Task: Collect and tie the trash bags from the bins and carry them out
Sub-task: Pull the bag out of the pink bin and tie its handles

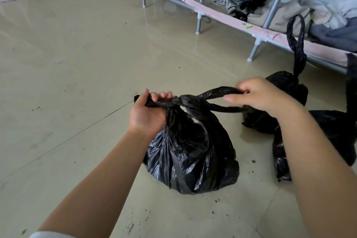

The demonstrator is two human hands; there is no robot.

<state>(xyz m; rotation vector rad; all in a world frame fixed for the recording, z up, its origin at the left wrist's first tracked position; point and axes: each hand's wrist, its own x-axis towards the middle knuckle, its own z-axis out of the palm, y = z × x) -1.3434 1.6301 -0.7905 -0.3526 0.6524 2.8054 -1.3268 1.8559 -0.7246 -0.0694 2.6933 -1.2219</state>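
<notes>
Between left hand [147,116] and right hand [258,96], knotted trash bag [191,152] handles.

A full black trash bag [191,152] is sitting upright on the floor in the near middle, its glossy plastic crinkling and bulging. Its two handles are crossing in a knot [182,101] at the top, one strip stretching left and the other right. A second black trash bag [286,87] is lying just beyond it to the right, already tied, with its looped handle [295,33] sticking straight up.
</notes>
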